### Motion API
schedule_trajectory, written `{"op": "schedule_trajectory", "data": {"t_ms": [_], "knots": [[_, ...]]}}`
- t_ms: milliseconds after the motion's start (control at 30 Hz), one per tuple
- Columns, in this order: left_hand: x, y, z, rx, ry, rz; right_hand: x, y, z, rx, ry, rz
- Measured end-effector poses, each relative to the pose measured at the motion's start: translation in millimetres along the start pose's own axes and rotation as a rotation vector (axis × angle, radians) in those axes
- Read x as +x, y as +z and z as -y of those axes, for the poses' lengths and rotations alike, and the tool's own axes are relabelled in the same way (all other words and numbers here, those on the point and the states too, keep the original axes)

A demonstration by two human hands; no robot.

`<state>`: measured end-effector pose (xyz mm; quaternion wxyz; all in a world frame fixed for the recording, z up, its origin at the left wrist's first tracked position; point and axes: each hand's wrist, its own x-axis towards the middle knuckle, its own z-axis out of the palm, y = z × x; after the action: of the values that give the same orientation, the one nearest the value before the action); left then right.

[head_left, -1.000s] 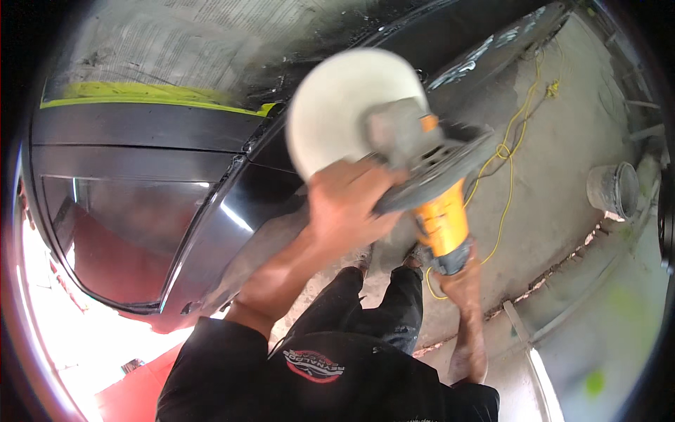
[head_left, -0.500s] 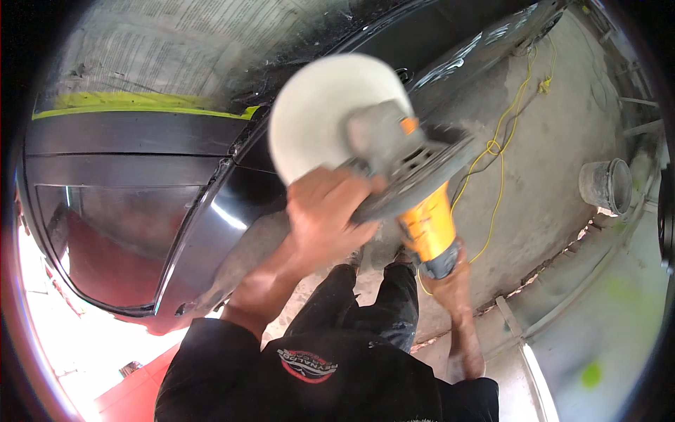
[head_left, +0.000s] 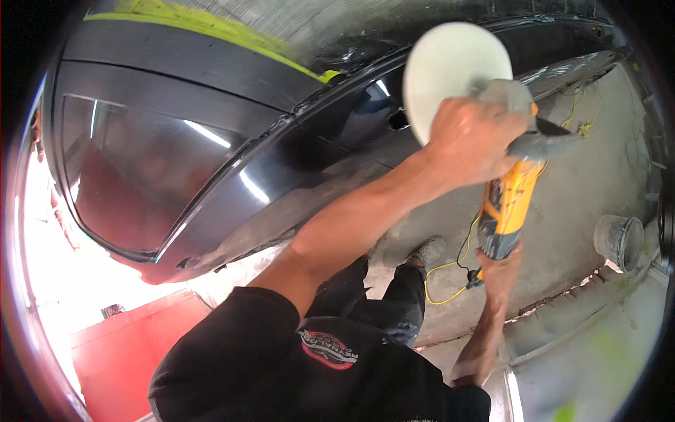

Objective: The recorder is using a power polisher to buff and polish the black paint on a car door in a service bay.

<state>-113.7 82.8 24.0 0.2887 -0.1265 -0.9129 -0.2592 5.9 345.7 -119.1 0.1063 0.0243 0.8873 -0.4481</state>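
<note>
A yellow and grey power polisher point(head_left: 518, 197) is in both my hands. My left hand point(head_left: 467, 137) is wrapped round the front of the tool, close behind its round white pad point(head_left: 450, 70). Lower down, my right hand point(head_left: 500, 271) grips the dark rear end of the yellow body. The pad's face is tilted toward the glossy black car point(head_left: 330, 151). Whether it touches the bodywork, I cannot tell. My left wrist and fingers cover part of the tool's head.
Yellow-green tape point(head_left: 239, 35) edges the covered glass above the car door. A yellow cord point(head_left: 446, 301) trails over the concrete floor point(head_left: 562, 211). A grimy bucket point(head_left: 619, 239) stands at the right by a low wall. Something red and flat point(head_left: 140, 344) lies at lower left.
The polisher and both hands have moved right, with the pad also farther away along the car. My left arm now reaches out longer. The view has shifted too.
</note>
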Motion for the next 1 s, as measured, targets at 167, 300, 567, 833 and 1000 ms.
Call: {"op": "schedule_trajectory", "data": {"t_ms": [167,300,567,833,1000], "knots": [[-90,-121,-10,0.005,-0.007,0.087,-84,43,43,0.265,0.142,0.309],[-150,-189,-23,0.113,-0.047,0.08,-142,82,65,0.34,0.174,0.441],[-217,-212,-31,0.059,-0.047,0.226,-220,145,30,0.414,0.146,0.477],[-215,-178,-37,0.068,0.017,0.385,-247,174,-1,0.512,0.223,0.445],[-200,-154,-30,0.033,0.051,0.375,-232,173,1,0.552,0.183,0.338]]}}
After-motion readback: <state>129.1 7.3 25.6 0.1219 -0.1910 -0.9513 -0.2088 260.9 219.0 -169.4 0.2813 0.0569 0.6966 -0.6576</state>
